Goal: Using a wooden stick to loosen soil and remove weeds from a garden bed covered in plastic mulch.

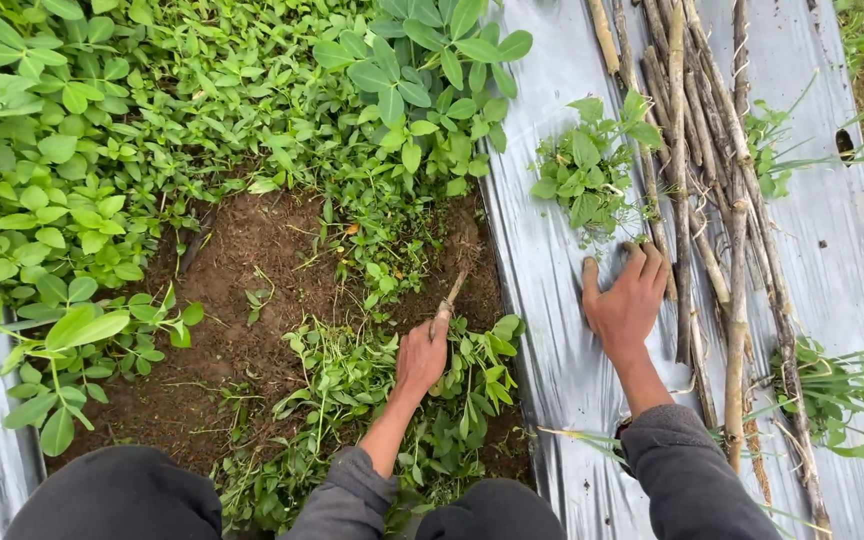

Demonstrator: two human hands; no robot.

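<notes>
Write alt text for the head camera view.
A person's left hand grips a small wooden-handled tool over pulled weeds on bare soil, while the right hand rests flat on silver plastic mulch beside bundled sticks.

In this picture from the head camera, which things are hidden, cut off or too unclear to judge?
- Head view: the tool in the left hand; the fist covers its handle, and its working end is too small to tell.
- Right hand: its palm lies flat on the silver plastic sheet, hiding anything beneath.
- Bundle of sticks: the top edge cuts it off.
- Soil: pulled weeds cover part.
</notes>
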